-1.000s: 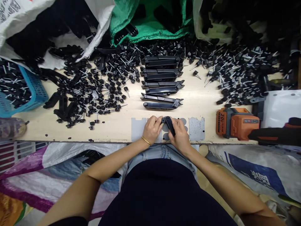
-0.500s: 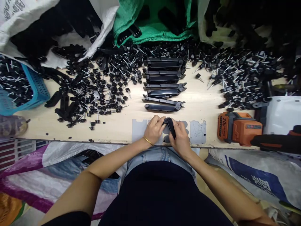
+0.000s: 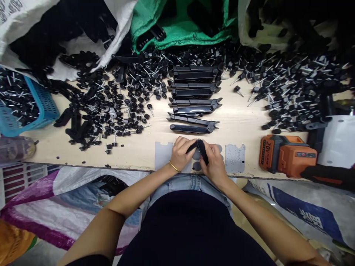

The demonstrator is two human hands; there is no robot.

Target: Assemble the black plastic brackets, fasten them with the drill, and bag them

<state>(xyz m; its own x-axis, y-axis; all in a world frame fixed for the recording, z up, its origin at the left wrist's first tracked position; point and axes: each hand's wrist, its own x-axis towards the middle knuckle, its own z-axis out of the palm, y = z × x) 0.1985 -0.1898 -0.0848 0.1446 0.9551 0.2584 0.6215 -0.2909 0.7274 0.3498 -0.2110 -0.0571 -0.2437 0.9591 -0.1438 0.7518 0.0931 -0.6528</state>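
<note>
Both hands meet at the near edge of a pale wooden table (image 3: 144,147). My right hand (image 3: 215,164) is wrapped round a long black plastic part (image 3: 202,149) that stands nearly upright on a grey metal plate (image 3: 163,155). My left hand (image 3: 181,152), with a gold bangle at its wrist, pinches a smaller black piece against the top of that part. Just beyond the hands lie several long black assembled arms (image 3: 192,98), stacked in a column.
Heaps of black knobs with metal pins (image 3: 124,96) cover the table left and right (image 3: 288,88). A blue basket (image 3: 46,107) of them sits at far left. An orange cordless drill (image 3: 288,155) lies at right. White and green sacks (image 3: 177,26) line the back.
The hands stay at the same spot. The left fingers have shifted the small black piece against the top of the held part. The camera drifted slightly.
</note>
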